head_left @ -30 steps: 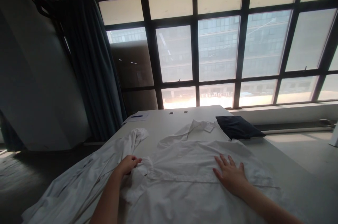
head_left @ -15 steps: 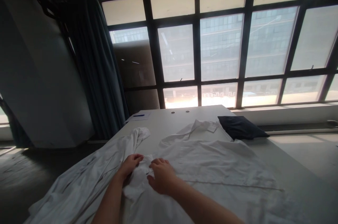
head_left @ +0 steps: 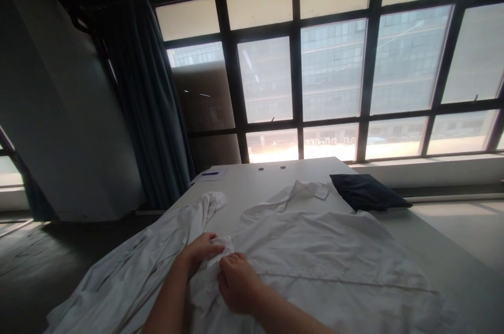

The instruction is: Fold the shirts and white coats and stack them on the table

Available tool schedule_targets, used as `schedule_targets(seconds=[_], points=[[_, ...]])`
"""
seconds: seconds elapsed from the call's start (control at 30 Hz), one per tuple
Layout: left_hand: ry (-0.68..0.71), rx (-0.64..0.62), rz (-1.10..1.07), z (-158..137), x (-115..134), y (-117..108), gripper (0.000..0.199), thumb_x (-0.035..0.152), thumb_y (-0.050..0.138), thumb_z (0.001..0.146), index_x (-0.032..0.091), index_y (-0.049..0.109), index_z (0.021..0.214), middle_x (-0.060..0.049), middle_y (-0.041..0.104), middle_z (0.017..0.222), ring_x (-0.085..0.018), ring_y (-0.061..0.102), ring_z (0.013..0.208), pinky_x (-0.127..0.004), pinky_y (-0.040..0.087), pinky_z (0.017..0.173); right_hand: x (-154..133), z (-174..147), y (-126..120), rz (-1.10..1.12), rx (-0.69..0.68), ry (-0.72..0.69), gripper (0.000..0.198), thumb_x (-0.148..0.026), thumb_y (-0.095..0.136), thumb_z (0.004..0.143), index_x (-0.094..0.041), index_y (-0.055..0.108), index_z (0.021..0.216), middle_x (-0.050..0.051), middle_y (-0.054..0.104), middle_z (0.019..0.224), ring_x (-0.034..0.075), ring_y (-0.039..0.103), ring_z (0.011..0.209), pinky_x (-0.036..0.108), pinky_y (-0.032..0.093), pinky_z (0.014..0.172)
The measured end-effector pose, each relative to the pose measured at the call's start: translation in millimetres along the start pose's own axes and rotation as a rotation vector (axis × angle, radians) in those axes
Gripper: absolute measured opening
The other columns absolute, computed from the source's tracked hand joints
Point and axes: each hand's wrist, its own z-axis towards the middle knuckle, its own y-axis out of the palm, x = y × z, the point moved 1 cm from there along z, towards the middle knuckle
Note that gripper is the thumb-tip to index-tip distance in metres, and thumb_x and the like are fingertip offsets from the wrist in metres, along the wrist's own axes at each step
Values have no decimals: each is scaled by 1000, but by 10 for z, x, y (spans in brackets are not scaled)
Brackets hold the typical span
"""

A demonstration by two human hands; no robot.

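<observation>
A white shirt lies spread over the table, its collar pointing to the far side. At its left edge my left hand pinches a bunched bit of the cloth between thumb and fingers. Close beside it my right hand is closed, fingers curled onto the same bunched part of the shirt. The fingertips of the right hand are partly hidden. Left of my hands, a second white crumpled garment hangs over the table's left edge.
The white table reaches toward large windows. A dark folded cloth or bag lies beyond the shirt's collar at the right. Paper with a blue pen lies at the far left corner. A dark curtain hangs behind.
My right hand has closed from spread fingers into a curled grip and moved slightly nearer to me. My left hand has shifted a little to the right, still on the cloth.
</observation>
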Motion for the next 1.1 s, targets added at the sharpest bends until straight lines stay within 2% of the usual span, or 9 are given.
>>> schedule_targets(seconds=[0.1, 0.27, 0.43, 0.53, 0.63, 0.73, 0.83, 0.93, 1.1], points=[[6, -39, 22, -48, 11, -23, 47, 26, 83, 43, 17, 68, 87, 2, 69, 72, -23, 63, 76, -28, 46, 66, -2, -10, 4, -16, 3, 41, 16, -22, 58, 81, -19, 62, 97, 8, 70, 97, 22, 62, 93, 35, 45, 93], [12, -136, -12, -163, 27, -71, 61, 22, 76, 48, 18, 65, 109, -3, 74, 93, -23, 67, 84, -30, 51, 73, -31, -56, -53, -3, -33, -76, 10, -33, 67, 79, -26, 69, 85, 2, 68, 111, 24, 55, 111, 40, 36, 104], [40, -142, -11, -174, 39, -97, 59, 21, 75, 50, 19, 66, 109, -6, 73, 103, -27, 67, 95, -32, 51, 80, -70, -85, -121, -54, -30, -47, 35, -38, 66, 83, -30, 67, 117, 6, 52, 138, 26, 46, 124, 45, 35, 107], [48, -148, -3, -158, 25, -95, 58, 24, 78, 51, 19, 67, 108, -6, 73, 104, -27, 67, 96, -32, 51, 81, -46, -83, -107, -58, -40, -29, 33, -36, 63, 87, -30, 66, 120, 6, 47, 146, 27, 40, 132, 46, 33, 110], [48, -159, 22, -116, -7, -79, 53, 42, 83, 53, 18, 67, 98, -5, 73, 92, -24, 67, 84, -31, 50, 74, -6, -61, -48, -40, -115, -89, 26, -29, 55, 94, -33, 67, 116, 0, 58, 140, 24, 40, 136, 46, 28, 114], [54, -134, 91, -53, -31, -52, 57, 67, 78, 57, 16, 65, 78, 0, 64, 69, -18, 58, 65, -28, 43, 60, 19, -34, 16, -18, -175, -141, 27, -22, 53, 94, -30, 67, 115, -1, 72, 118, 20, 54, 121, 40, 31, 111], [57, -76, 188, -2, -26, -24, 62, 77, 73, 59, 16, 62, 67, 4, 52, 57, -14, 47, 56, -27, 32, 53, 19, -24, 63, -49, -198, -176, 20, -24, 55, 92, -27, 69, 107, 1, 74, 109, 20, 60, 107, 38, 36, 105], [48, -26, 273, 20, -10, -22, 56, 72, 74, 60, 17, 61, 63, 5, 48, 53, -14, 45, 56, -26, 29, 52, 8, -34, 84, -131, -205, -201, 15, -25, 56, 91, -25, 69, 98, 3, 73, 102, 21, 62, 99, 38, 40, 99], [-24, -4, 380, 21, -25, -100, 35, 43, 83, 47, 19, 59, 56, 5, 50, 47, -16, 47, 52, -26, 32, 51, -5, -50, 66, -169, -146, -190, 14, -33, 56, 93, -25, 68, 95, 4, 70, 105, 23, 61, 100, 39, 45, 93]])
